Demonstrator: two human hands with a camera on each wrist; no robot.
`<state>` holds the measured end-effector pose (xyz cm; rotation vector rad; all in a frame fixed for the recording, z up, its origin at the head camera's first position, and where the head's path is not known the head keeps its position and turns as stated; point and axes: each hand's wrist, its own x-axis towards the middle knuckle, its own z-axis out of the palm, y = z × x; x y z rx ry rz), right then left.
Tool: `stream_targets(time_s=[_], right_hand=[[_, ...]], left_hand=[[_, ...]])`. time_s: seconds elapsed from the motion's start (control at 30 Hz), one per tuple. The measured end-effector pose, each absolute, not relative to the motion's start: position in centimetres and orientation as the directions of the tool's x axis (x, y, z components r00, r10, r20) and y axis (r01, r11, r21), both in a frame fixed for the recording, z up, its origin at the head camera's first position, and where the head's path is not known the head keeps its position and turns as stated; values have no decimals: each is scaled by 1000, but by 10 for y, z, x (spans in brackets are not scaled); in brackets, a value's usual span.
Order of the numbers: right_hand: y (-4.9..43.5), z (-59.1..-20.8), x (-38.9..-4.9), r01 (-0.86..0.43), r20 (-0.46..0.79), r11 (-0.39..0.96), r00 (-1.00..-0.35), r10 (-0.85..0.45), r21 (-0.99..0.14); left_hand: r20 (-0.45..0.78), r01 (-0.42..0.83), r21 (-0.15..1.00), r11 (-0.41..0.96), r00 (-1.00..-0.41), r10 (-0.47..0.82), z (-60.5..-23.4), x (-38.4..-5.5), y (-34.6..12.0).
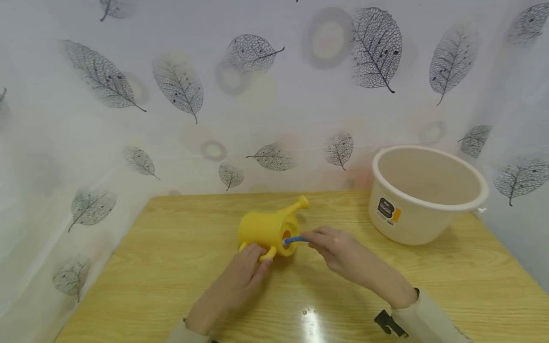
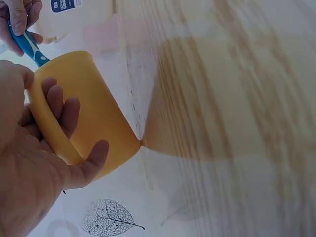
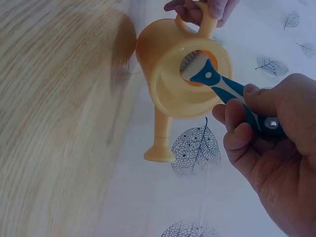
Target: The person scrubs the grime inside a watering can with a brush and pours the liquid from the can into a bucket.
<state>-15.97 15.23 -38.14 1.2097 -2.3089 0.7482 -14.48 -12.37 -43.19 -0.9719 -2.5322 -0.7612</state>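
Head view shows the yellow watering can sideways at the far middle of the table, mouth rightward. My left hand grips its handle; my right hand grips the blue brush at the mouth. If my left grip slackens, pushing could roll it; its inside is mostly hidden.

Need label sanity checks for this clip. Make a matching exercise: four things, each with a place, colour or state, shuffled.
1. can
2. brush
3. bucket
4. left hand

A. gripping a yellow handle
B. off-white, standing to the person's right
C. blue and white, head at the can's opening
D. yellow, tipped sideways

Pairs: 1-D, 2-C, 3-B, 4-A
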Motion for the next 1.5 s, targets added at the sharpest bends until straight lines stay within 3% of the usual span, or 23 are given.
stream_targets(time_s=[0.7, 1.07, 1.5], right_hand=[[156, -372, -159, -864, 632, 438, -486, -604, -247], [157, -372, -159, -858, 623, 428, -505, -597, -285], [158, -373, -165, -872, 659, 417, -473, -585, -256]], left_hand=[[316, 630, 427, 648, -776, 546, -429, -147, -121], [256, 570, 463, 679, -819, 513, -426, -148, -118], [321, 640, 439, 630, -767, 555, -428, -151, -118]])
